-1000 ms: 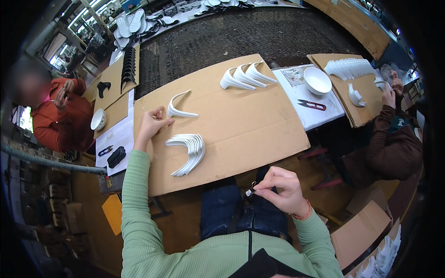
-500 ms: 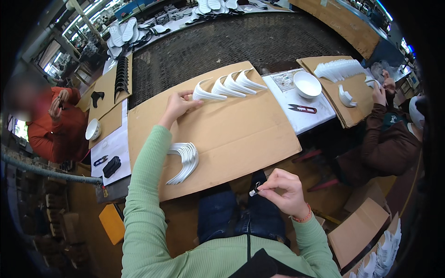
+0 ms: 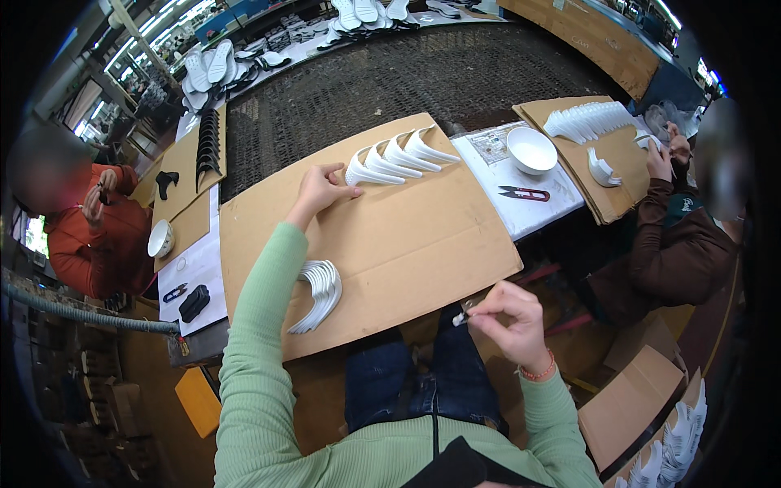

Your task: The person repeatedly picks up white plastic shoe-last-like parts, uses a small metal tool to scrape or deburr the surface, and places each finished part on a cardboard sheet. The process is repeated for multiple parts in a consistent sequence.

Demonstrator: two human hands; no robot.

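My left hand (image 3: 322, 188) reaches to the far side of the brown cardboard sheet (image 3: 407, 244) and touches the leftmost white curved piece (image 3: 364, 172) in a row of several standing white pieces (image 3: 407, 153). A stack of the same white pieces (image 3: 319, 293) lies near the sheet's front left edge, beside my green sleeve. My right hand (image 3: 508, 321) hovers over my lap below the sheet's front edge, fingers pinched on a small white brush-like tool (image 3: 460, 319).
A white bowl (image 3: 530, 149) and red-handled snips (image 3: 525, 193) sit on a white sheet to the right. A person in brown (image 3: 675, 244) works at the right by more white pieces (image 3: 587, 120); a person in red (image 3: 89, 236) sits left. Cardboard boxes (image 3: 634, 398) stand at lower right.
My left hand carried a white curved piece from the middle left of the sheet to the far row and set it at the row's left end. My right hand stayed over my lap.
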